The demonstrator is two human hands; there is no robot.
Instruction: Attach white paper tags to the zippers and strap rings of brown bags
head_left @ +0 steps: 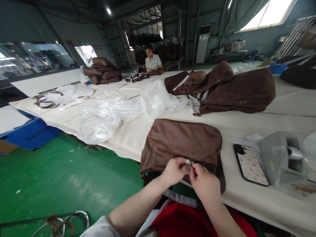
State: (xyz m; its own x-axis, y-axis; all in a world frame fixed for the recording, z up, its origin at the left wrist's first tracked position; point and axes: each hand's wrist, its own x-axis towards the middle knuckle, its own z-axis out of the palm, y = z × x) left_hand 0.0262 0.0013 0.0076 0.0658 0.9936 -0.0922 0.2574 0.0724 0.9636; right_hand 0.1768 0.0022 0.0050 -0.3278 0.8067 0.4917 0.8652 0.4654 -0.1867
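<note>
A brown leather bag (182, 138) lies on its side at the table's near edge, below my hands. My left hand (175, 170) pinches a small white wrapping piece (189, 162) at the bag's front. From the other side, the fingertips of my right hand (204, 181) are closed on the same white piece, close to the left fingertips. A bit of metal hardware seems to show beside it, too small to make out. Under my wrists hangs a strap wrapped in white (180, 198), near my lap.
Several brown bags (237, 87) are heaped at the back right. Clear plastic bags (155, 98) spread over the table's middle and left. A phone (250, 164) and a grey tape dispenser (278, 158) sit at right. Across the table a person (153, 61) sits beside more bags (102, 70).
</note>
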